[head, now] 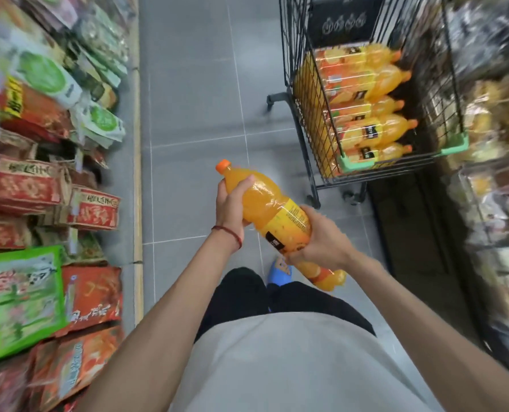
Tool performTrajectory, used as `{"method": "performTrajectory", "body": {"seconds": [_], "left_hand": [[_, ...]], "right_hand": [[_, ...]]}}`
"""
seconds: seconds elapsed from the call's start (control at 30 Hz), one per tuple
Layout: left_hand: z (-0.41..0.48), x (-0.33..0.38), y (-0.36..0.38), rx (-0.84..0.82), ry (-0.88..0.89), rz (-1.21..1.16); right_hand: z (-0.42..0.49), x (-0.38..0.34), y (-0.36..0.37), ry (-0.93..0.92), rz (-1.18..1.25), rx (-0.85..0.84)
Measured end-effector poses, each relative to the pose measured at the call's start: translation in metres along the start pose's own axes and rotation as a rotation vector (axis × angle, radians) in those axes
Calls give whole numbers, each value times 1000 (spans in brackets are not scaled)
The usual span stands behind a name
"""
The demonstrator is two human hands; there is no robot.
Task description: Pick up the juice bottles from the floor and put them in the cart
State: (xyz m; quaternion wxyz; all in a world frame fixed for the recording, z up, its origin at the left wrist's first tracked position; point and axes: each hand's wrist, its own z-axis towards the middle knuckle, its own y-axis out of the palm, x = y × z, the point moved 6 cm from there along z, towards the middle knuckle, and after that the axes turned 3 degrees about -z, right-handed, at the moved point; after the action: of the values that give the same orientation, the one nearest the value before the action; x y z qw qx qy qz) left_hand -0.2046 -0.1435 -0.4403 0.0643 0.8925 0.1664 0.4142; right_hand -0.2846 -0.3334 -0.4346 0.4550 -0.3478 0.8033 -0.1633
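Both hands grip the full, heavy-looking, likely slippery juice bottle (272, 221), left hand (232, 203) near its neck, right hand (321, 239) around its label.

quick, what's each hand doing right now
Left hand: holding the orange plastic juice bottle near its neck.
Right hand: holding the same bottle at its label.

My left hand (232, 203) and right hand (321, 240) grip an orange juice bottle of clear plastic (262, 203), glossy, with a smooth yellow film label. The black wire-metal cart (289, 40) looks matt, and its mint-green corner guards (455, 144) are plastic. The juice bottles inside the cart (378, 132) shine alike. The grey floor tiles (194, 93) beside the cart are smooth and matt. Across the aisle from the cart, the green and red snack bags (18, 298) are shiny film.
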Motion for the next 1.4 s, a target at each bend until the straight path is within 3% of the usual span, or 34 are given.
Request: {"method": "performTrajectory", "body": {"seconds": [0.37,0.7,1.03,1.4], "left_hand": [[160,107,148,-116,-27,129],[256,168,316,-493,-97,379],[287,127,484,-766,-227,652],[318,35,578,-949,-368,1009]], "right_hand": [[148,-19,-138,83,131,122],[219,0,-230,276,391,391],[234,83,-300,416,754,578],[262,137,-281,704,1157,753]]}}
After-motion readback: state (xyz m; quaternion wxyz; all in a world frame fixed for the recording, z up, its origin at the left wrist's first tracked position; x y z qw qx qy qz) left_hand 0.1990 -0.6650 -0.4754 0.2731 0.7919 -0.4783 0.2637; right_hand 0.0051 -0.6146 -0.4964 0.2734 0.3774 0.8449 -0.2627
